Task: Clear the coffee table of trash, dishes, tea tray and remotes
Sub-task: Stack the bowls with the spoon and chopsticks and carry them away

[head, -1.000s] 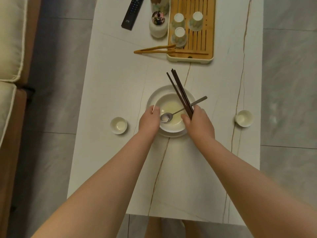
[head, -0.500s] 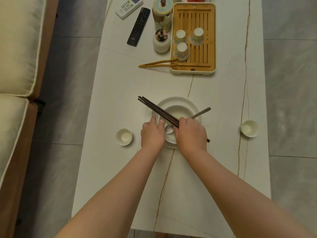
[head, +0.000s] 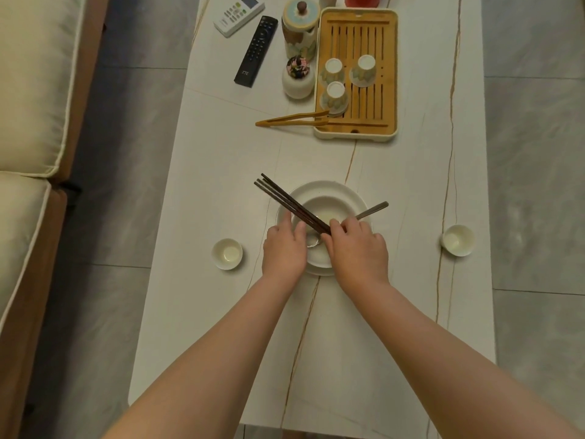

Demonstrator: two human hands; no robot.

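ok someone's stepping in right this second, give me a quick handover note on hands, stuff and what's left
Right hand holds the dark chopsticks over the bowl.
Left hand grips the bowl's near-left rim.
Bowl sits on a plate, spoon in it.
Done: nothing is off the table yet.
Left: this stack, two small cups, tongs, tea tray with three cups, two jars, both remotes.

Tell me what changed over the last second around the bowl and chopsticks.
The right hand swung the chopsticks from pointing up and away to lying across the bowl, tips now toward the left. The left hand stayed on the bowl's rim; the spoon remained in the bowl.
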